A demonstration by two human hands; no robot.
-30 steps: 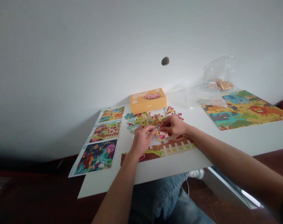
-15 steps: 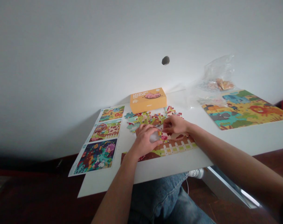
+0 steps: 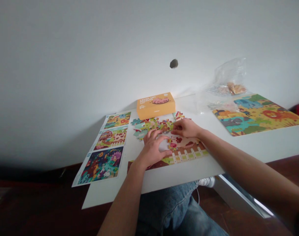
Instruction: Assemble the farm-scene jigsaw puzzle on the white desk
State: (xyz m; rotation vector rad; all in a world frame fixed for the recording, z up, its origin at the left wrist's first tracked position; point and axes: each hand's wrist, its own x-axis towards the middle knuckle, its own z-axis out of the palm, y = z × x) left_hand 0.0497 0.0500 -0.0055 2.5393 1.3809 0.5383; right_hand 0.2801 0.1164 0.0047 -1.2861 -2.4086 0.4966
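Note:
A partly joined jigsaw puzzle with a cow and a white fence lies on the table in front of me. My left hand rests over its left part, fingers spread and thumb touching the fence section. Above the cow is my right hand, its thumb and fingers pinched together at the puzzle's upper edge. Whatever those fingertips hold, if anything, is hidden. Several loose puzzle pieces lie just beyond both hands, and a few more red and white pieces show behind the right hand.
An orange puzzle box stands against the wall. To the left lies a picture sheet with three scenes. A finished lion-and-elephant puzzle lies on the right, beside clear plastic bags. The white table's front edge is above my knees.
My right hand has moved slightly up and away from the cow, showing more of its body. My left hand's thumb and fingers have spread a little wider.

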